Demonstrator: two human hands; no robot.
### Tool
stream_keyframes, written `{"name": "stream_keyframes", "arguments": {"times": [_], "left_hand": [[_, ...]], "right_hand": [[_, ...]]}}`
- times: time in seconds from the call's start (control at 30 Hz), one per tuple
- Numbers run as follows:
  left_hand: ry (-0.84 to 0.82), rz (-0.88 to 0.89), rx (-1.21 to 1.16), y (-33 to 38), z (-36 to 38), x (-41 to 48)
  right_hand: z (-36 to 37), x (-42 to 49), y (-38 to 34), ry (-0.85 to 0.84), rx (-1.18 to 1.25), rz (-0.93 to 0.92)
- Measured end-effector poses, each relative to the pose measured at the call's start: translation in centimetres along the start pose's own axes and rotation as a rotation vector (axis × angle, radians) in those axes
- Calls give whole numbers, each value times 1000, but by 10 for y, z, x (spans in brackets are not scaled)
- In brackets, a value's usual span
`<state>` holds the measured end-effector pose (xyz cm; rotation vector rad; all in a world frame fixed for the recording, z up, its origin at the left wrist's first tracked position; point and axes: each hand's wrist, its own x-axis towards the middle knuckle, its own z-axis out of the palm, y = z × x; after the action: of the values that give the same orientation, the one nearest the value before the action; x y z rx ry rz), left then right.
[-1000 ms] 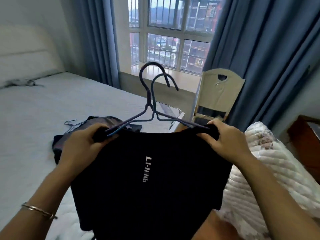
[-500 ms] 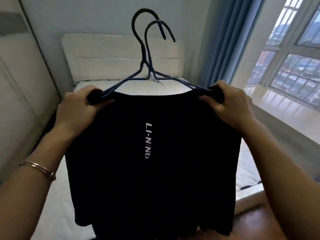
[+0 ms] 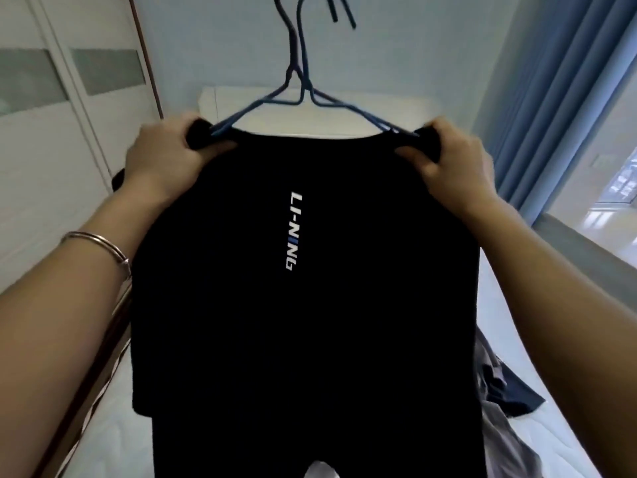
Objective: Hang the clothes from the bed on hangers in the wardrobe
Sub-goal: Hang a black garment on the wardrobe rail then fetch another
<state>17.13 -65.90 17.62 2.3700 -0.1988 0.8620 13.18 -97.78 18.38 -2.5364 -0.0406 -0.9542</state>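
Left hand (image 3: 165, 157) and right hand (image 3: 455, 163) are each pinching a shoulder of the black short-sleeved T-shirt with white lettering (image 3: 303, 288), held up at centre frame over the white bed (image 3: 537, 429). Two thin blue wire hangers (image 3: 303, 94) are sitting in the neck, hooks at 12 o'clock. Risk: doubled hooks snagging on the rail, or wire slipping out of a shoulder. White sliding-door wardrobe (image 3: 51, 150) is at 9 o'clock; remaining grey clothes (image 3: 499, 384) are lying at 4 o'clock.

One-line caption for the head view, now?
Both hands, left and right, hold a black shirt on two hangers.
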Motion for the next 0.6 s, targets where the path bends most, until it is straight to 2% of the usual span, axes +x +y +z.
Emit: {"name": "stream_keyframes", "arguments": {"times": [0.33,0.5,0.6], "left_hand": [[-602,-285,133,-156,168,-41],[-744,-327,188,-210,240,-50],[-708,-300,289,-235,293,-37]], "right_hand": [[223,-33,80,-594,-18,119],[303,-43,118,-713,-76,146],[360,-31,144,-711,-174,155]]}}
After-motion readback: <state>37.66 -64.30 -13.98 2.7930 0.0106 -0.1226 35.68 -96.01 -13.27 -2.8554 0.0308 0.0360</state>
